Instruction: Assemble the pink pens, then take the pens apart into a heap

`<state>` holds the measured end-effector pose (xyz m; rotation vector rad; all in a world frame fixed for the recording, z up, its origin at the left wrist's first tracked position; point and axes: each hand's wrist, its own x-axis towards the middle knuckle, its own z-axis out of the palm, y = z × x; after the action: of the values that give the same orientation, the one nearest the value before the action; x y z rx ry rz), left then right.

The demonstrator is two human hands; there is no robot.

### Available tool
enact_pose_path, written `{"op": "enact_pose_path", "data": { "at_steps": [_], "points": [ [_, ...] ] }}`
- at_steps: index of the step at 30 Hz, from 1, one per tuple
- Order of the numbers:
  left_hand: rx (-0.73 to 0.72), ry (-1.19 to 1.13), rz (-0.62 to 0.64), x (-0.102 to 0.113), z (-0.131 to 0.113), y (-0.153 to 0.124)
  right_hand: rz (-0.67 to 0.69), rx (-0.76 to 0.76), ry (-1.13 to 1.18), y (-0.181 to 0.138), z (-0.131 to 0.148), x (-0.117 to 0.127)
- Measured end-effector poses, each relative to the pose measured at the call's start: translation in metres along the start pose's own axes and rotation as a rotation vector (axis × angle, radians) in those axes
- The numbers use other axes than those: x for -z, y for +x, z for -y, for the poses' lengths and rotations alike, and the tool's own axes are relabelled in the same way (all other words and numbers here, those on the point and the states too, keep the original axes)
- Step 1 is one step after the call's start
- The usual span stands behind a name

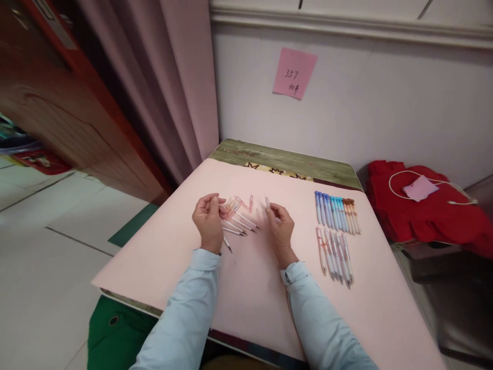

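Observation:
My right hand (281, 226) is closed on a pale, slim pen part (267, 200), which points up and away from me. My left hand (210, 218) is closed, thumb and fingers pinched together; whatever sits between them is too small to make out. Beside my left hand lies a loose pile of white pen refills (239, 224) with dark tips. Several clear pinkish pen pieces (233, 206) lie at the far end of that pile. One small pink piece (251, 203) rests apart, between my two hands.
To the right stand two rows of pens: blue, cyan and brown pens (337, 213) behind, whitish pens (334, 254) in front. A pink cloth (162, 241) covers the table. Red fabric (423, 216) with a white cord lies beyond the right edge. A wall stands behind.

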<state>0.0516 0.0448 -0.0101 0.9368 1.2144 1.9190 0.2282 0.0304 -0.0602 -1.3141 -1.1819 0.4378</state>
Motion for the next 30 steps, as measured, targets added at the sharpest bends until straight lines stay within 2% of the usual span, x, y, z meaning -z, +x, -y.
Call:
{"op": "enact_pose_path", "data": {
  "at_steps": [5,8,10,15,19,22,28,30],
  "points": [
    [0.051,0.209,0.027,0.034,-0.014,0.013,-0.034,-0.203,0.125,0.001,-0.01,-0.002],
    [0.079,0.363,0.0,0.054,-0.003,0.011,-0.048,-0.249,0.166,0.001,-0.016,-0.003],
    [0.04,0.455,-0.006,0.061,0.009,0.007,-0.044,-0.258,0.179,0.001,-0.018,-0.004],
    [-0.208,0.596,-0.035,0.058,0.031,-0.004,-0.054,-0.274,0.201,-0.001,-0.021,-0.003],
    [-0.302,0.641,0.014,0.051,0.035,-0.005,-0.049,-0.28,0.202,-0.002,-0.021,-0.001],
    [-0.276,0.672,0.027,0.05,0.035,-0.004,-0.042,-0.269,0.19,-0.003,-0.02,0.0],
    [-0.084,0.597,-0.013,0.055,0.037,-0.001,-0.048,-0.249,0.183,-0.004,-0.022,-0.001],
    [-0.065,0.595,-0.018,0.054,0.034,-0.001,-0.056,-0.25,0.176,-0.004,-0.022,-0.001]
  ]
}}
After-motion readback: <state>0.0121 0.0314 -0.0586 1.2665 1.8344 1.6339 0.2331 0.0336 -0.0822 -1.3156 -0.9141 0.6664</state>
